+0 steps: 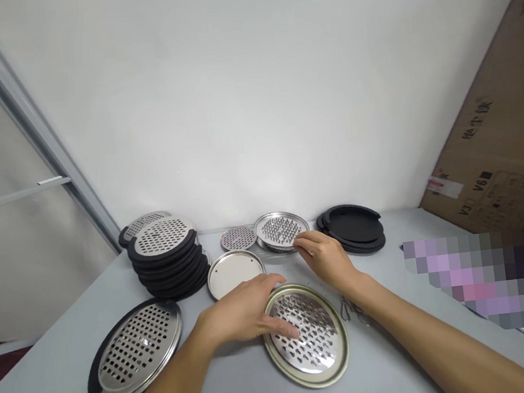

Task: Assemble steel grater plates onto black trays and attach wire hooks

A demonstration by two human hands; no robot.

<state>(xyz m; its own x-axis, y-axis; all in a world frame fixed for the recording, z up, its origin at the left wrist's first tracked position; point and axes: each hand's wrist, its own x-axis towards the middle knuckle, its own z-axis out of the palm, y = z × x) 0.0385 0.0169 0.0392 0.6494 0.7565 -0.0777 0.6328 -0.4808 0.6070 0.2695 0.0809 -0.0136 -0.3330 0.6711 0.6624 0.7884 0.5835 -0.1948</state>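
My left hand grips a round metal grater disc set in a gold-rimmed round tray, near the table's front. Its thumb lies on the grating surface and its fingers reach over the tray's left rim. Farther back, my right hand is closed, fingertips together at the right rim of another round grater. What those fingertips hold, if anything, is hidden. Just behind my left hand lies a plain shallow metal tray, partly covered by that hand.
Black-rimmed graters stand stacked at the left, with another grater in front. A perforated disc lies near the wall. Black round holders are piled at the back right. Wire clips lie beside my right forearm. A cardboard box stands right.
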